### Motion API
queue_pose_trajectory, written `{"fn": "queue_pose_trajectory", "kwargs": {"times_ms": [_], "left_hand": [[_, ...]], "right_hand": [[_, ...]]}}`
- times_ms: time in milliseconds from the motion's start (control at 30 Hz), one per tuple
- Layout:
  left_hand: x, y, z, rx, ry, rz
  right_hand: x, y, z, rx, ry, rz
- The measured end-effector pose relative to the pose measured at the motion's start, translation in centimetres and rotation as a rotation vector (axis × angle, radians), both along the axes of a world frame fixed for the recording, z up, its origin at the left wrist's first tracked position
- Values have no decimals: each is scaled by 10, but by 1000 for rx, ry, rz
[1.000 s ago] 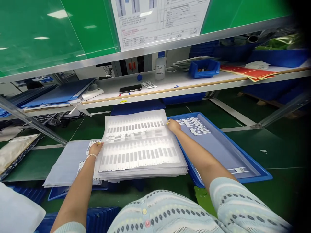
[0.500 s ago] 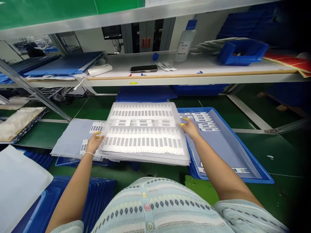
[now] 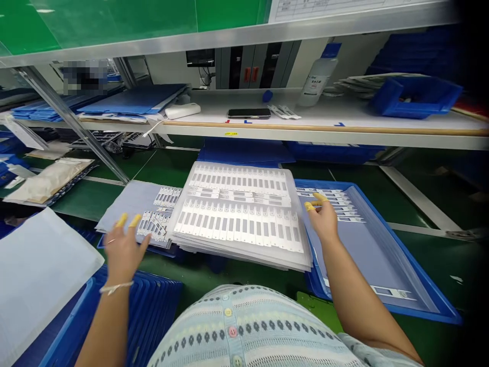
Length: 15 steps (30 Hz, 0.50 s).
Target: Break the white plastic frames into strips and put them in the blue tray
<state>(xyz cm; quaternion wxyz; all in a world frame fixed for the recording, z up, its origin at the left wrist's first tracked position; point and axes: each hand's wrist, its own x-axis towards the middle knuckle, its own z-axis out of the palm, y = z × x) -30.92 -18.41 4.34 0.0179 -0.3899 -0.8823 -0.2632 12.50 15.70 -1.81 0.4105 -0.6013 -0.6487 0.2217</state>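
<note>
Fingers (image 3: 133, 222) of left hand (image 3: 122, 252) spread, empty, right hand (image 3: 324, 221) open beside sheet stack (image 3: 240, 219)

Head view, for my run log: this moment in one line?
left hand: open, apart from sheet stack | right hand: open, over blue tray

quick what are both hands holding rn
left hand: open, empty, near the loose strips
right hand: open, empty, beside the sheet stack, over the blue tray
</note>
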Motion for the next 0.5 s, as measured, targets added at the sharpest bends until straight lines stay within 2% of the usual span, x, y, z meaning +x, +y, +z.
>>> {"fn": "queue_pose_trajectory", "kwargs": {"times_ms": [33,67,100,167,267,367,433,500], "left_hand": [[-3,-23,5,-78,190,117],[-8,-45,7,-175,301,235],[-14,-65,7,-266,333,326],[-27,-95,1,-396,299,400],[-39,-112,-11,-401,230,397],[-39,-113,-19,-357,200,380],[-38,-118,-20,-370,171,352],[-39,-133,-16,-330,167,336]], "right_hand": [[-3,-6,2,15,37,33],[-8,-13,5,20,75,80],[-14,-20,7,15,114,139],[-34,-36,13,-18,177,286],[-77,-64,25,-118,173,569],[-135,-100,41,-236,83,974],[-178,-127,53,-281,51,1280],[-219,-153,63,-364,79,1511]]}}
